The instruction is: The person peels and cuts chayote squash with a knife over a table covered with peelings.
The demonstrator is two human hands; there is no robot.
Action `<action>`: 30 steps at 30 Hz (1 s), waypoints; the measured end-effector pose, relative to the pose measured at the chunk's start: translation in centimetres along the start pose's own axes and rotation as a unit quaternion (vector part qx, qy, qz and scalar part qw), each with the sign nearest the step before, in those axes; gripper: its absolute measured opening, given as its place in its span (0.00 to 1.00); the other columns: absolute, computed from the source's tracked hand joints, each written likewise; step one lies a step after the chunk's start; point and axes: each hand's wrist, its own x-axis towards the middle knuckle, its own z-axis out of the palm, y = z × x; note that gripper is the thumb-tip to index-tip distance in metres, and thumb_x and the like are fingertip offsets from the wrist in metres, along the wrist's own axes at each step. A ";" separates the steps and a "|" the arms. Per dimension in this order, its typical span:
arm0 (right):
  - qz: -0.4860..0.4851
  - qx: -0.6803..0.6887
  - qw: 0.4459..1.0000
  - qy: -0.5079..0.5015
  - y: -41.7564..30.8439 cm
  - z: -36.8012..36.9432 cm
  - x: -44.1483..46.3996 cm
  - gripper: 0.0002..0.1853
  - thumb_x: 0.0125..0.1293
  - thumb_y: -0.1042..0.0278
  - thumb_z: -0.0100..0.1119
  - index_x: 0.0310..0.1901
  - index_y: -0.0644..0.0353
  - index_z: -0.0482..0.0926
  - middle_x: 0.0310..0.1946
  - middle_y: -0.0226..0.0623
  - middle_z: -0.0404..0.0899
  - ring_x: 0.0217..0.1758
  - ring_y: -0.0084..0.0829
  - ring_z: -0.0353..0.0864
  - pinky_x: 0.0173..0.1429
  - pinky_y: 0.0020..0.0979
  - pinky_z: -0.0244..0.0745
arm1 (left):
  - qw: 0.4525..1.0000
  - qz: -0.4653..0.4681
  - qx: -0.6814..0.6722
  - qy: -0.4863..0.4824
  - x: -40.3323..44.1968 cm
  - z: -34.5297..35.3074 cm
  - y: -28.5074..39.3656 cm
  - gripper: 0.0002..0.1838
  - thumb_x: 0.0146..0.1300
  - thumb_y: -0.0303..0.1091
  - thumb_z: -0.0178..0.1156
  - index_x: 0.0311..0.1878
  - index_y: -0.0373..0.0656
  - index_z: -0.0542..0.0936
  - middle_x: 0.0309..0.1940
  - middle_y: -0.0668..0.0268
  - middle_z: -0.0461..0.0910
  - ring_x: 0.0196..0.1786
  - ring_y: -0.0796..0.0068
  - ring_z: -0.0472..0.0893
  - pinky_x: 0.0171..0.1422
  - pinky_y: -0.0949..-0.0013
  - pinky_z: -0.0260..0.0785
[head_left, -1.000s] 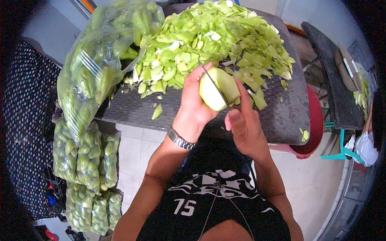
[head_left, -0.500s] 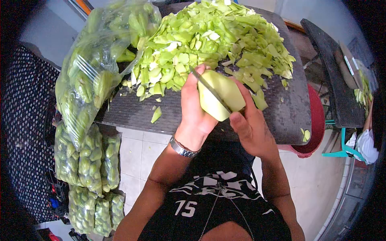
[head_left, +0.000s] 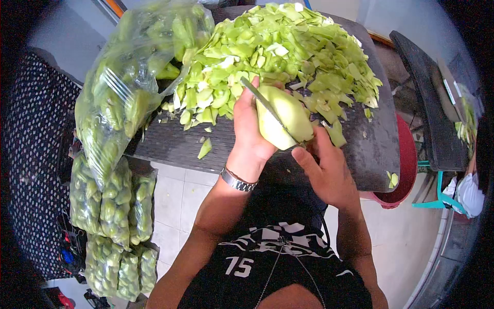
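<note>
A peeled, pale green chayote (head_left: 293, 110) rests in my left hand (head_left: 251, 135), whose fingers wrap its far side and underside. Across its upper left face lies the long, narrow blade of a knife (head_left: 269, 110), slanting from upper left to lower right. My right hand (head_left: 332, 177) closes on the knife's lower end, where the handle is mostly hidden. Just beyond both hands, a large pile of green peelings (head_left: 288, 46) covers much of the dark table (head_left: 175, 144).
A clear plastic bag of chayotes (head_left: 121, 92) stands at the table's left. Several smaller filled bags (head_left: 116, 206) lie on the floor below. A red tub (head_left: 406, 154) sits by the table's right edge, near a second dark table (head_left: 429, 113) and a person's arm (head_left: 472, 159).
The chayote has turned slightly and sits a little higher. My right hand has drawn slightly down and right, its fingers less wrapped around the chayote. The view has shifted slightly.
</note>
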 end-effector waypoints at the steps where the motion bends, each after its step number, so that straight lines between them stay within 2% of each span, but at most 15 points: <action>1: -0.008 -0.005 1.000 0.005 0.3 0.2 -0.1 0.32 0.76 0.46 0.59 0.64 0.70 0.67 0.43 0.63 0.84 0.51 0.61 0.85 0.52 0.51 0.78 | 1.000 -0.014 -0.004 0.011 -0.1 0.2 0.0 0.27 0.77 0.57 0.50 0.54 0.38 0.78 0.44 0.49 0.84 0.50 0.44 0.84 0.59 0.45 0.79; 3: -0.023 -0.016 0.999 0.018 1.2 0.6 -0.2 0.31 0.76 0.44 0.57 0.60 0.70 0.69 0.38 0.63 0.84 0.46 0.65 0.84 0.48 0.53 0.78 | 0.998 -0.045 -0.012 0.031 -0.3 1.1 -0.2 0.27 0.76 0.56 0.51 0.53 0.37 0.78 0.43 0.49 0.85 0.49 0.43 0.85 0.58 0.44 0.79; 6: -0.040 -0.072 0.996 0.016 1.7 0.1 -0.4 0.30 0.77 0.42 0.54 0.58 0.68 0.71 0.34 0.63 0.83 0.43 0.67 0.84 0.45 0.56 0.77 | 0.996 -0.054 0.049 0.049 -0.2 1.5 0.2 0.26 0.75 0.55 0.54 0.53 0.37 0.79 0.42 0.50 0.86 0.48 0.44 0.86 0.57 0.44 0.80; 9: -0.049 -0.077 0.995 0.029 1.4 0.4 -0.7 0.29 0.77 0.42 0.53 0.56 0.67 0.72 0.33 0.60 0.84 0.42 0.65 0.84 0.45 0.56 0.77 | 0.995 -0.101 -0.020 -0.010 0.0 0.8 0.5 0.26 0.75 0.55 0.54 0.52 0.36 0.80 0.41 0.51 0.86 0.48 0.44 0.86 0.57 0.44 0.80; 12: -0.051 -0.075 0.995 0.043 2.3 0.7 -1.0 0.28 0.77 0.42 0.54 0.54 0.65 0.73 0.33 0.60 0.84 0.40 0.64 0.85 0.44 0.56 0.77 | 0.995 -0.098 -0.014 -0.016 -0.2 0.8 0.5 0.26 0.75 0.56 0.54 0.51 0.38 0.81 0.41 0.51 0.87 0.48 0.45 0.86 0.59 0.44 0.79; 15: -0.057 -0.093 0.991 0.072 1.8 0.5 -1.1 0.27 0.76 0.42 0.55 0.51 0.64 0.74 0.32 0.57 0.84 0.38 0.63 0.85 0.44 0.56 0.78 | 0.995 -0.087 -0.014 0.043 -0.7 1.1 0.0 0.27 0.75 0.57 0.52 0.54 0.40 0.81 0.45 0.51 0.87 0.49 0.47 0.86 0.60 0.45 0.79; 18: -0.078 -0.242 0.962 0.096 1.9 0.0 -1.0 0.28 0.75 0.39 0.55 0.49 0.65 0.75 0.30 0.55 0.83 0.37 0.60 0.86 0.42 0.55 0.79 | 0.994 -0.065 0.004 0.088 -2.3 2.6 -0.7 0.27 0.76 0.58 0.50 0.58 0.42 0.80 0.50 0.51 0.86 0.53 0.49 0.85 0.62 0.46 0.78; 19: -0.082 -0.249 0.961 0.084 2.1 0.0 -0.9 0.29 0.75 0.39 0.55 0.48 0.65 0.75 0.30 0.55 0.83 0.36 0.60 0.86 0.40 0.54 0.79 | 0.996 -0.066 0.009 0.067 -1.9 1.5 -0.9 0.28 0.77 0.58 0.49 0.61 0.43 0.79 0.53 0.52 0.85 0.56 0.50 0.84 0.64 0.46 0.77; 24: -0.106 -0.298 0.947 0.057 2.2 -0.1 0.1 0.32 0.75 0.36 0.53 0.49 0.68 0.75 0.27 0.55 0.82 0.33 0.58 0.86 0.35 0.54 0.78 | 0.995 -0.005 0.072 0.066 -1.7 1.1 -1.4 0.27 0.77 0.58 0.50 0.61 0.44 0.79 0.53 0.54 0.84 0.56 0.52 0.84 0.63 0.47 0.78; 28: -0.131 -0.276 0.951 0.039 2.1 -0.4 0.6 0.34 0.76 0.38 0.51 0.54 0.71 0.74 0.26 0.57 0.82 0.33 0.61 0.85 0.37 0.56 0.78 | 0.992 0.042 0.103 0.061 -2.0 2.0 -1.4 0.27 0.79 0.58 0.49 0.63 0.45 0.78 0.51 0.56 0.84 0.55 0.54 0.85 0.62 0.50 0.79; 30: -0.132 -0.245 0.959 0.042 2.4 -0.3 0.8 0.34 0.78 0.39 0.50 0.56 0.72 0.74 0.26 0.58 0.82 0.34 0.63 0.84 0.38 0.57 0.78 | 0.981 0.100 0.154 0.067 -2.2 2.6 -1.7 0.28 0.80 0.59 0.47 0.64 0.45 0.77 0.51 0.57 0.84 0.54 0.54 0.85 0.61 0.50 0.79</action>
